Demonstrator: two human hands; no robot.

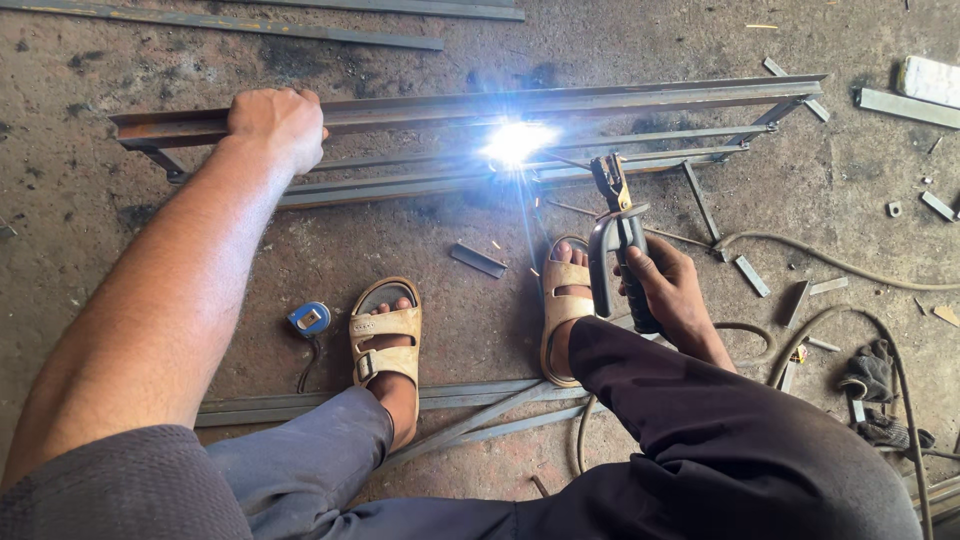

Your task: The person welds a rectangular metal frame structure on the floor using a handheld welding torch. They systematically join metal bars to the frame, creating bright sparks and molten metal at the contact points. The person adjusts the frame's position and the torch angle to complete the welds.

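Electrode holder (618,240) in right hand (668,288) points up-left.

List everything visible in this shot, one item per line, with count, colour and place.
steel frame: one, grey-brown, across the floor ahead
welding arc: one, bright white, on the frame's middle
electrode holder: one, grey and black, in right hand
tape measure: one, blue, floor by the left foot
cables: several, grey, floor at right
gloves: dark grey, count unclear, floor far right
metal offcuts: many, grey, scattered
sandals: two, tan, on feet
left hand: gripping the frame's top bar
right hand: around the holder's handle
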